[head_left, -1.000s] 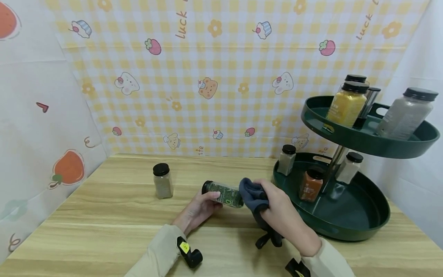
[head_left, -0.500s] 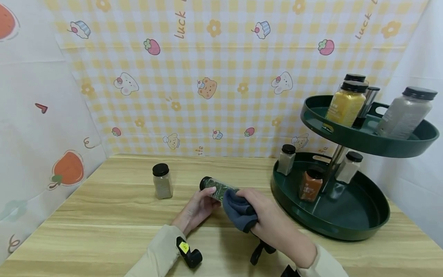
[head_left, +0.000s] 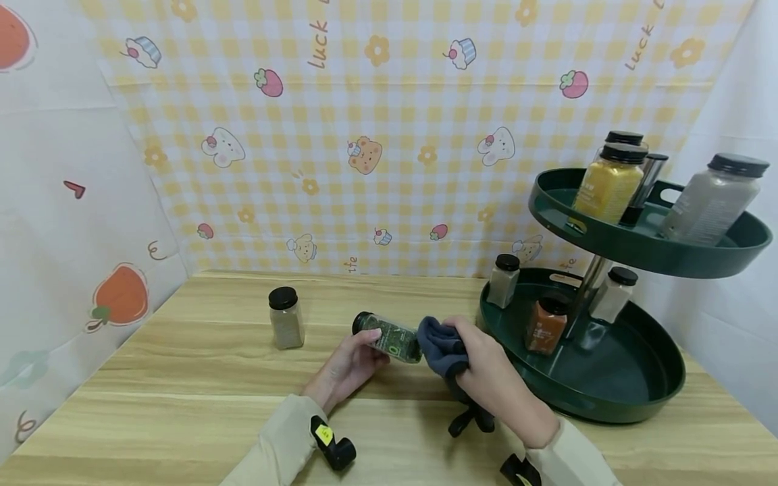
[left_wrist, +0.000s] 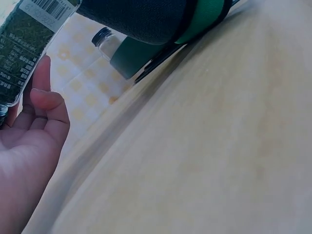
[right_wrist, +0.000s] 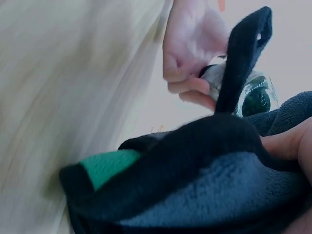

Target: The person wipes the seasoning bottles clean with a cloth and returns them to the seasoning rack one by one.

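My left hand (head_left: 351, 364) grips a clear spice jar (head_left: 395, 340) filled with green dried herbs, tipped on its side with its black lid to the left. In the left wrist view a barcode and printed text show on the herb jar (left_wrist: 24, 48). My right hand (head_left: 491, 361) holds a bunched blue-grey cloth (head_left: 439, 347) with black trim, right at the jar's base end. A black loop and a green patch show on the cloth (right_wrist: 195, 190) in the right wrist view. Part of the cloth hangs down below the right hand.
A jar of pale powder (head_left: 286, 318) stands on the wooden table (head_left: 182, 378) at left. To the right rises a two-tier dark green tray stand (head_left: 608, 378). Its lower tier bears an orange-red spice jar (head_left: 547, 325) and pale ones; above are a yellow jar (head_left: 610, 182) and others.
The right hand with the cloth moved left over the jar, then back right to the jar's base end. The jar tilted slightly and shifted a little left in the left hand.
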Demonstrator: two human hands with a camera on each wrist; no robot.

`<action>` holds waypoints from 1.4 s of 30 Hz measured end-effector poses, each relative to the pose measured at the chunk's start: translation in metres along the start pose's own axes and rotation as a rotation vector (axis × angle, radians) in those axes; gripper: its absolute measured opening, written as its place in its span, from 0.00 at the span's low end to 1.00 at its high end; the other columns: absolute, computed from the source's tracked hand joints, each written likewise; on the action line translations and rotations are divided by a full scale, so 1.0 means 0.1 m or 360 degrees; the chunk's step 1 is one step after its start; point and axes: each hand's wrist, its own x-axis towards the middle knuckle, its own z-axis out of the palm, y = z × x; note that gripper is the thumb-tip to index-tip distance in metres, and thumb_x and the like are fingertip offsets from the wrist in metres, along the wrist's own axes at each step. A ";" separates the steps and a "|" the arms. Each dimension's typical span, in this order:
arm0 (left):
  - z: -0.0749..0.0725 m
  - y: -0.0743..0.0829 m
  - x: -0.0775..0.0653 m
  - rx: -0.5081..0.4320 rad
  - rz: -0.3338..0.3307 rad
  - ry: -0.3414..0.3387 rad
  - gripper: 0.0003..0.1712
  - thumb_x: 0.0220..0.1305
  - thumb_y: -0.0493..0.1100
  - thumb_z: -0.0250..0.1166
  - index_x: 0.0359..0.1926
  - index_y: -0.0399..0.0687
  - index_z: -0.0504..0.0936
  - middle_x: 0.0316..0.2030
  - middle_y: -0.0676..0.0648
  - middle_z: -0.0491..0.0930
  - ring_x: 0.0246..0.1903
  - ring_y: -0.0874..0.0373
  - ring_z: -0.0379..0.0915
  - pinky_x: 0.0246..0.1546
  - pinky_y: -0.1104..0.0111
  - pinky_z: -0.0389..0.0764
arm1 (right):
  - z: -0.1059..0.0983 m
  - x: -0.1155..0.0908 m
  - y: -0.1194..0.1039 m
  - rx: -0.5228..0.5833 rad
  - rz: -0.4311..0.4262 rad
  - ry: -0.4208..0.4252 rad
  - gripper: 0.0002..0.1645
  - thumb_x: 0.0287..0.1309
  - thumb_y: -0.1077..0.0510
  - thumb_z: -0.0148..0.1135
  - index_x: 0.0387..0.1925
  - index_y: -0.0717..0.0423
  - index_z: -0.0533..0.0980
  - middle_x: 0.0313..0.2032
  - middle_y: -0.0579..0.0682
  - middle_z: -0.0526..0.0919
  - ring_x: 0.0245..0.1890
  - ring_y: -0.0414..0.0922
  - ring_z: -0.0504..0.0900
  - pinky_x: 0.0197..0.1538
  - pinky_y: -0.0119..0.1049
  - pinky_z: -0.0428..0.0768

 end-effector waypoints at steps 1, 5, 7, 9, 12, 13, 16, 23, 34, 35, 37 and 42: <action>0.00 0.00 0.00 0.0004 -0.0004 -0.0003 0.16 0.60 0.47 0.55 0.46 0.47 0.64 0.39 0.52 0.70 0.36 0.62 0.66 0.40 0.72 0.69 | 0.00 0.00 -0.01 -0.0001 -0.0012 -0.0005 0.20 0.53 0.65 0.64 0.48 0.54 0.71 0.44 0.50 0.80 0.42 0.44 0.81 0.41 0.39 0.80; 0.00 0.00 0.01 -0.0035 -0.0032 0.0075 0.17 0.60 0.46 0.53 0.48 0.46 0.62 0.38 0.51 0.71 0.35 0.62 0.67 0.39 0.71 0.69 | -0.01 -0.02 -0.10 0.0006 -0.0166 -0.0077 0.24 0.50 0.67 0.65 0.49 0.53 0.71 0.45 0.50 0.80 0.45 0.44 0.80 0.44 0.40 0.79; -0.01 0.00 0.02 -0.0055 -0.0038 0.0106 0.16 0.61 0.46 0.51 0.48 0.45 0.63 0.38 0.51 0.73 0.35 0.62 0.69 0.40 0.71 0.70 | -0.01 -0.03 -0.15 0.0010 -0.0268 -0.0135 0.24 0.49 0.66 0.66 0.50 0.53 0.71 0.46 0.49 0.79 0.47 0.43 0.79 0.47 0.41 0.79; -0.01 -0.01 0.03 -0.0067 -0.0046 0.0120 0.16 0.62 0.45 0.50 0.49 0.44 0.63 0.38 0.51 0.75 0.36 0.61 0.71 0.42 0.70 0.71 | -0.01 -0.04 -0.19 0.0007 -0.0379 -0.0181 0.25 0.50 0.65 0.66 0.50 0.52 0.71 0.47 0.49 0.79 0.48 0.43 0.78 0.49 0.41 0.78; -0.01 -0.01 0.04 -0.0070 -0.0052 0.0115 0.15 0.64 0.45 0.48 0.50 0.44 0.64 0.40 0.50 0.75 0.38 0.61 0.73 0.44 0.69 0.73 | -0.01 -0.06 -0.22 0.0016 -0.0461 -0.0206 0.23 0.51 0.61 0.66 0.50 0.51 0.70 0.47 0.47 0.78 0.48 0.41 0.77 0.49 0.40 0.78; -0.01 -0.01 0.04 -0.0066 -0.0055 0.0108 0.15 0.64 0.45 0.48 0.50 0.44 0.64 0.41 0.49 0.75 0.38 0.61 0.73 0.44 0.69 0.73 | -0.01 -0.05 -0.22 0.0032 -0.0471 -0.0199 0.23 0.52 0.61 0.65 0.50 0.51 0.70 0.46 0.47 0.78 0.47 0.41 0.77 0.48 0.40 0.78; 0.00 -0.01 0.03 -0.0040 -0.0054 0.0095 0.15 0.63 0.45 0.48 0.49 0.45 0.65 0.39 0.50 0.75 0.36 0.61 0.72 0.43 0.69 0.72 | -0.01 -0.05 -0.19 0.0074 -0.0422 -0.0154 0.21 0.53 0.61 0.65 0.49 0.50 0.71 0.45 0.45 0.79 0.45 0.39 0.78 0.46 0.38 0.79; -0.01 -0.02 0.03 -0.0002 -0.0054 0.0087 0.13 0.61 0.45 0.49 0.46 0.46 0.65 0.37 0.52 0.73 0.34 0.62 0.68 0.39 0.70 0.70 | -0.03 0.00 0.00 -0.0027 -0.0104 -0.0047 0.21 0.53 0.66 0.64 0.49 0.52 0.72 0.45 0.50 0.80 0.45 0.45 0.81 0.44 0.40 0.80; -0.02 0.00 0.03 -0.0071 -0.0041 0.0121 0.13 0.65 0.45 0.46 0.48 0.45 0.64 0.37 0.52 0.76 0.35 0.62 0.72 0.41 0.70 0.72 | 0.03 -0.03 -0.15 -0.0026 -0.0404 -0.0155 0.23 0.51 0.64 0.66 0.49 0.52 0.71 0.45 0.49 0.79 0.46 0.42 0.78 0.47 0.40 0.79; -0.02 0.00 0.03 -0.0071 -0.0042 0.0118 0.13 0.65 0.45 0.46 0.48 0.45 0.65 0.37 0.52 0.77 0.35 0.62 0.73 0.42 0.70 0.72 | 0.04 -0.04 -0.17 -0.0017 -0.0436 -0.0167 0.23 0.51 0.63 0.66 0.49 0.52 0.71 0.45 0.48 0.79 0.46 0.42 0.78 0.47 0.40 0.79; -0.02 0.00 0.03 -0.0070 -0.0049 0.0110 0.13 0.65 0.45 0.46 0.48 0.45 0.65 0.38 0.52 0.77 0.36 0.62 0.73 0.43 0.70 0.72 | 0.04 -0.06 -0.19 0.0009 -0.0471 -0.0179 0.23 0.52 0.61 0.66 0.50 0.52 0.70 0.45 0.48 0.78 0.46 0.42 0.78 0.47 0.39 0.78; 0.00 -0.01 0.03 -0.0024 -0.0062 0.0085 0.13 0.64 0.46 0.47 0.48 0.46 0.65 0.37 0.52 0.76 0.35 0.62 0.72 0.43 0.69 0.71 | 0.01 -0.05 -0.16 0.0063 -0.0402 -0.0109 0.22 0.52 0.62 0.66 0.49 0.50 0.71 0.44 0.46 0.79 0.43 0.40 0.79 0.44 0.37 0.79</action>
